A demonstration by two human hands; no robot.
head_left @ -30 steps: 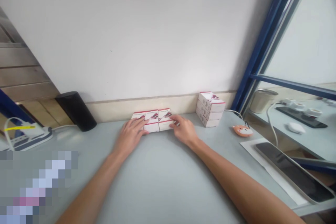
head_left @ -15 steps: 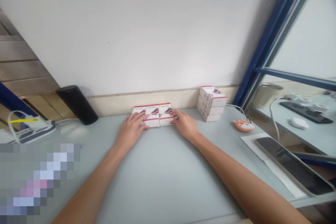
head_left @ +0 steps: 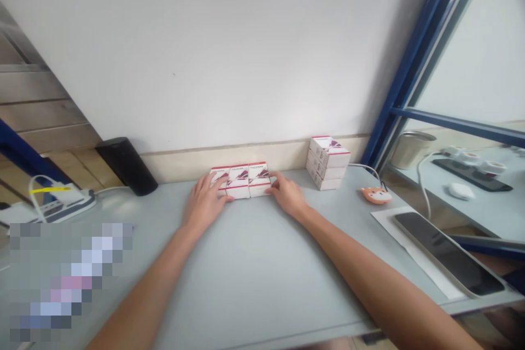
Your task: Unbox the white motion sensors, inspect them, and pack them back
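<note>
Three small white boxes (head_left: 238, 176) with red edges and dark red printing lie side by side in a row near the wall. My left hand (head_left: 205, 198) is at the row's left end, fingers over the left box and thumb along the front, gripping it. Part of that box is hidden under the fingers. At the right end is my right hand (head_left: 288, 196), its thumb and index finger apart, with the tips at the right box's side. Further right stands a stack of similar boxes (head_left: 327, 164).
A black cylinder (head_left: 128, 167) leans at the left, near a power strip (head_left: 68, 205). On the right are an orange animal-faced case (head_left: 376, 195), a phone (head_left: 449, 253) on white paper (head_left: 385, 220) and a blue-framed mirror (head_left: 463, 120). A pixelated patch covers the lower left.
My right hand's fingers have drawn off the top of the right box to its side. My left hand stays on the left box. The view has shifted slightly.
</note>
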